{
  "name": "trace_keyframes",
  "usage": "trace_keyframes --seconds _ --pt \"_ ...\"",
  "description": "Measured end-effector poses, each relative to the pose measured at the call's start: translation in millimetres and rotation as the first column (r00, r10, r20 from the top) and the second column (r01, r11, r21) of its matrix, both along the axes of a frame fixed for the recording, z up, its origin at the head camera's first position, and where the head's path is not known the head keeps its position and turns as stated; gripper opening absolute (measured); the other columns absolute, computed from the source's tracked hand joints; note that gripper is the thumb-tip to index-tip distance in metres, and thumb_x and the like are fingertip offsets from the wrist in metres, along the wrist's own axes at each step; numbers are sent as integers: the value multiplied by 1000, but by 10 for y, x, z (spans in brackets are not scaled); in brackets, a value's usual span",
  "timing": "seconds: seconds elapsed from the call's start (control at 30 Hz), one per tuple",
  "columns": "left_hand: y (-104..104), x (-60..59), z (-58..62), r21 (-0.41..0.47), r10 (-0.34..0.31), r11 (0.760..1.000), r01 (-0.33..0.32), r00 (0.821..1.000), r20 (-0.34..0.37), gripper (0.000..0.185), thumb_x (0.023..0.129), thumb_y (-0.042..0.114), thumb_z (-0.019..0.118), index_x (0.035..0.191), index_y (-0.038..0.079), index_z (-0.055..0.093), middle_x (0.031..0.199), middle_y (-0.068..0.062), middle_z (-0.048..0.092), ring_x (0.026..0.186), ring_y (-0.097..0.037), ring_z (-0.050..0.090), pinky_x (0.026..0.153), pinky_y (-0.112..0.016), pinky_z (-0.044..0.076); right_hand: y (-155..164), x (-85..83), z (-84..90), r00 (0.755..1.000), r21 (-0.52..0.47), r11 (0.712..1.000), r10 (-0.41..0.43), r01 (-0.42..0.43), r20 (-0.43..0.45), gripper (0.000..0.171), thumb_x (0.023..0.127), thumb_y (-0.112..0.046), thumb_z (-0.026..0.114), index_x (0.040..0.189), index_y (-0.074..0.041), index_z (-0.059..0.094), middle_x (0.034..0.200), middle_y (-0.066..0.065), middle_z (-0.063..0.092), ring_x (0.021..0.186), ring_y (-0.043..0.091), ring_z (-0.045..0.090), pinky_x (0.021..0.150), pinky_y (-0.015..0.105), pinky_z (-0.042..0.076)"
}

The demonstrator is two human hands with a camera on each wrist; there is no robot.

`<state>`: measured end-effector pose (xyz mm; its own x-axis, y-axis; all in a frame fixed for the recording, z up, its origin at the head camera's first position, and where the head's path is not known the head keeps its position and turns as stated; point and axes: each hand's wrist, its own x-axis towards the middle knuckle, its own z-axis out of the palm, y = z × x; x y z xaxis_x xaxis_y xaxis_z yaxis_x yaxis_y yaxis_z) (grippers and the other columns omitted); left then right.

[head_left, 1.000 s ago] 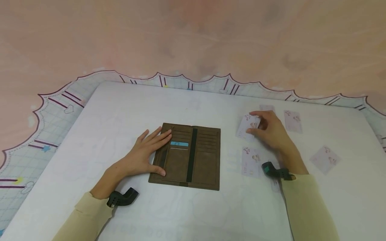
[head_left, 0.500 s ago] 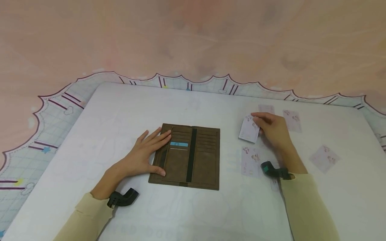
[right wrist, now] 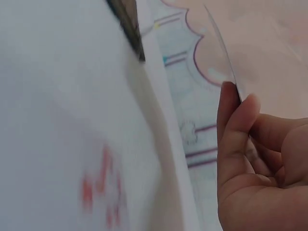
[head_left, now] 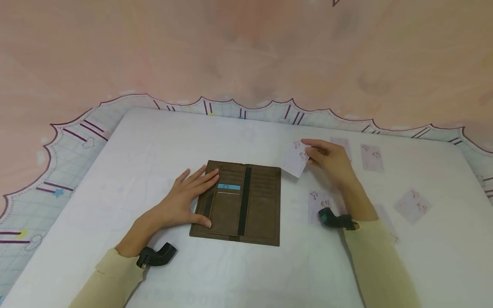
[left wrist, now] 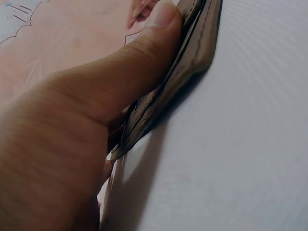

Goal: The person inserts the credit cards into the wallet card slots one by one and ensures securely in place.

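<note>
On the white table (head_left: pixel 161 141), mid-frame, the open brown wallet (head_left: pixel 246 205) lies pressed flat under the straight-fingered left hand (head_left: pixel 185 199), while the right hand (head_left: pixel 329 160), upper right, pinches a card (head_left: pixel 294 159), best slid in edge-first; only the right wrist view shows its thin edge (right wrist: pixel 221 48).

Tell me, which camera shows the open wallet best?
The head view: the whole wallet lies open, slots and blue card visible. The left wrist view shows only its stitched edge under the thumb; the right wrist view, one blurred corner.
</note>
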<state>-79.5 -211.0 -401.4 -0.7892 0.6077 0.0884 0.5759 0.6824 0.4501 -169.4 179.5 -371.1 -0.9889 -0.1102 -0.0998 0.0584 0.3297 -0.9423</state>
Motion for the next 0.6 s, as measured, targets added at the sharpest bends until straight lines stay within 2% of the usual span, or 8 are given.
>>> trace_keyframes --seconds 0.3,0.43,0.6 --pt "3 -1 -10 -8 -13 1000 13 1000 -18 114 63 61 79 150 5 29 156 -9 24 144 -32 8 112 -56 -1 -385 -43 19 999 -181 983 46 -41 19 33 92 -13 65 124 -5 65 98 10 63 78 13 62 75 23 54" --pt "-7 -2 -24 -19 -12 1000 11 1000 -22 114 64 61 78 151 6 28 157 -8 24 145 -32 7 112 -55 -1 -533 -56 26 997 -204 976 75 -74 -2 33 91 -12 65 124 -4 64 97 11 64 75 14 63 75 25 55" --pt "-13 -5 -46 -23 -11 1000 11 999 -30 114 65 61 78 151 6 27 157 -8 23 145 -31 7 112 -54 -1 -755 -70 34 993 -187 975 119 -119 -11 32 92 -14 65 124 -7 65 98 12 66 75 16 65 76 28 55"
